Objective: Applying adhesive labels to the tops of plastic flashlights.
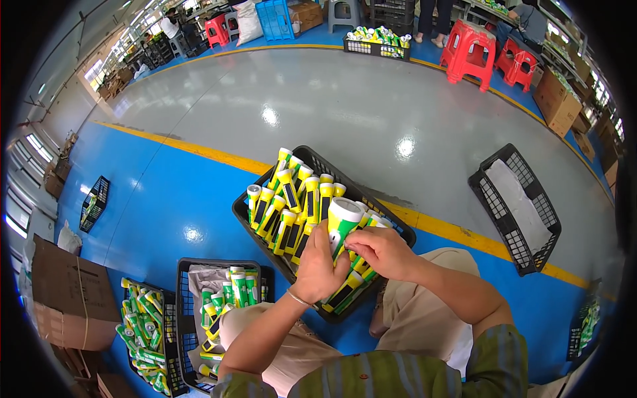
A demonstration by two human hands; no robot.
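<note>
A green, white and yellow flashlight (343,217) stands tilted between my hands, its wide white head up. My left hand (320,266) is closed round its left side. My right hand (385,252) is pressed against the body from the right, thumb and fingertips pinched together; whether they hold some small part there cannot be made out. Just beneath lies a black plastic crate (391,222) full of similar flashlights (290,192), many yellow with dark rectangular panels. My hands hide the crate's middle and the flashlight's lower end.
Lower left, a paper-lined black crate (188,338) and another crate (174,358) hold more green flashlights, beside a large cardboard box (70,292). A paper-lined black crate (514,205) lies to the right. Red stools (470,53) and a flashlight-filled crate (377,48) stand across the grey aisle.
</note>
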